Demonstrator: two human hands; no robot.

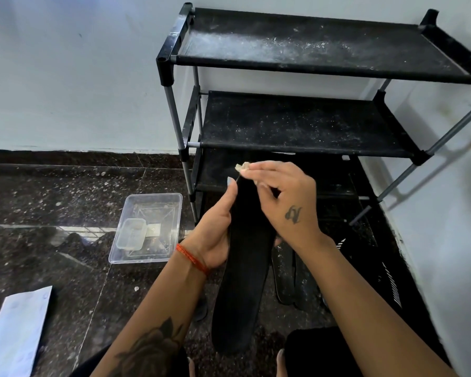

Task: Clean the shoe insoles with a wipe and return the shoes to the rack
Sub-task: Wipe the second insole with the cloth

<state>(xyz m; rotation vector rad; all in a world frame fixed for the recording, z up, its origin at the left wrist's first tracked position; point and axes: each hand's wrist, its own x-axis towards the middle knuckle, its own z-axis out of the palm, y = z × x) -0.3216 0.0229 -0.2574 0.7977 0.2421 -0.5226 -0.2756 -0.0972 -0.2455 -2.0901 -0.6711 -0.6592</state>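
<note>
— While the shoe rack (310,123) fills the corner against the white wall (65,77), how much room is left around it?

— Its three dusty black fabric shelves carry nothing that shows, so all three tiers stand open. The rack's right posts stand just beside the side wall. To the left, the dark speckled floor (52,191) lies bare up to the skirting, apart from a clear plastic tray (147,229) near the rack's front left leg, with a smaller clear container (131,232) inside it. A white sheet (14,330) lies at the lower left edge of view.

— And the insole?

— A long black insole (242,281) is held up in front of the lowest shelf, toe end up and heel end toward the person. The left hand (215,227) wraps its left edge, fingers curled behind it and thumb along the front. The right hand (283,197) sits at the toe end, fingertips pinching a small crumpled wipe (242,166) against the tip.

— Anything beneath?

— Two more dark insoles (294,276) lie on the floor under the right forearm, just beside a black shoe (378,268) with white stripes.
</note>
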